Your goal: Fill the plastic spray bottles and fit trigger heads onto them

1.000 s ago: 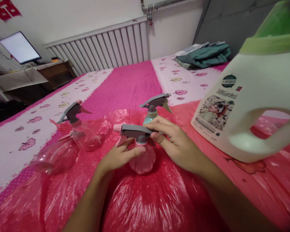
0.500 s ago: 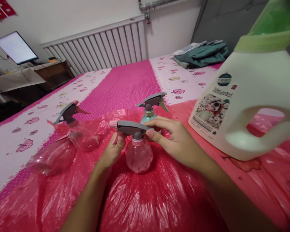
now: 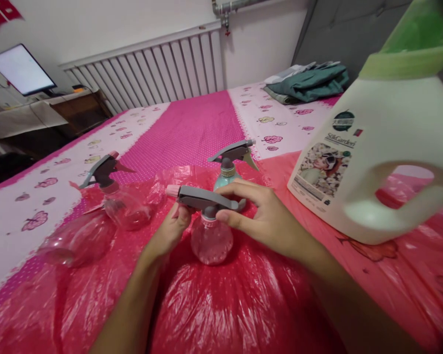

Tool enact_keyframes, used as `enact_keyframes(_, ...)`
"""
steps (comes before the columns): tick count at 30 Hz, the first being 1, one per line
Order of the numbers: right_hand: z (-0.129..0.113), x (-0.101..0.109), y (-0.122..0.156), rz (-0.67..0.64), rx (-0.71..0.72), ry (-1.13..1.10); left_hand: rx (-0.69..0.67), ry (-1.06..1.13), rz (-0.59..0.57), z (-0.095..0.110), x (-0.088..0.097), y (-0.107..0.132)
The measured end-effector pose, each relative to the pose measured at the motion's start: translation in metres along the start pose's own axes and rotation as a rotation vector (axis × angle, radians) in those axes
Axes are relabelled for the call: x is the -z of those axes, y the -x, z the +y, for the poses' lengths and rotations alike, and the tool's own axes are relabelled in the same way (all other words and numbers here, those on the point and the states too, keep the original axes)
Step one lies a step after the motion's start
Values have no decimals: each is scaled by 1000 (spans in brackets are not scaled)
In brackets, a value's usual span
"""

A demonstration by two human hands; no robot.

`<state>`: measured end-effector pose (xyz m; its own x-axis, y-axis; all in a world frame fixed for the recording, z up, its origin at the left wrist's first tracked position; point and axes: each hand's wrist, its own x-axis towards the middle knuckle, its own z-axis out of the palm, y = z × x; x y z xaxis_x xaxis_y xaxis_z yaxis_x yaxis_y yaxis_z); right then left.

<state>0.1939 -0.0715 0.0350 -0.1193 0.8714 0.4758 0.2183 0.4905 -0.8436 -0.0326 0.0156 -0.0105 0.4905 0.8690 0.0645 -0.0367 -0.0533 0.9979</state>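
Note:
A small clear spray bottle [image 3: 211, 239] stands upright on a red plastic sheet [image 3: 243, 305]. Its grey trigger head [image 3: 203, 199] has a pink nozzle pointing left. My left hand [image 3: 170, 236] is closed under the front of the head, fingertips at the trigger. My right hand [image 3: 260, 216] pinches the rear of the head and the neck collar. Right behind stands a teal spray bottle [image 3: 227, 174] with a grey head.
A large white detergent jug [image 3: 369, 147] with a green cap stands close on the right. A clear spray bottle [image 3: 121, 201] and an empty clear bottle [image 3: 77, 241] lie at the left. Folded green cloth [image 3: 310, 81] is at the bed's far right. A radiator [image 3: 151, 73] lines the wall.
My left hand slid from the bottle's body up to the trigger under the nozzle. My right hand's fingers closed tighter round the head's rear and collar.

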Motion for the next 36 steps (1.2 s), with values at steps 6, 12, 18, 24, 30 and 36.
enact_keyframes(6, 0, 0, -1, -107, 198, -30, -20, -35, -594, 23, -6, -5)
enact_keyframes(12, -2, -10, 0, -228, 245, -78, -164, -49, -789, 44, -20, -6)
enact_keyframes(18, 2, -20, 2, -232, 263, -49, -53, -81, -806, 39, -11, -4)
enact_keyframes(24, 2, -15, 1, -209, 203, -16, -48, -110, -784, 36, -4, 0)
enact_keyframes(30, 0, -3, 0, -289, 127, 5, 113, -71, -817, 41, -10, 3)
enact_keyframes(36, -2, -2, 0, -260, 125, 113, -60, -256, -758, 39, -3, 1)
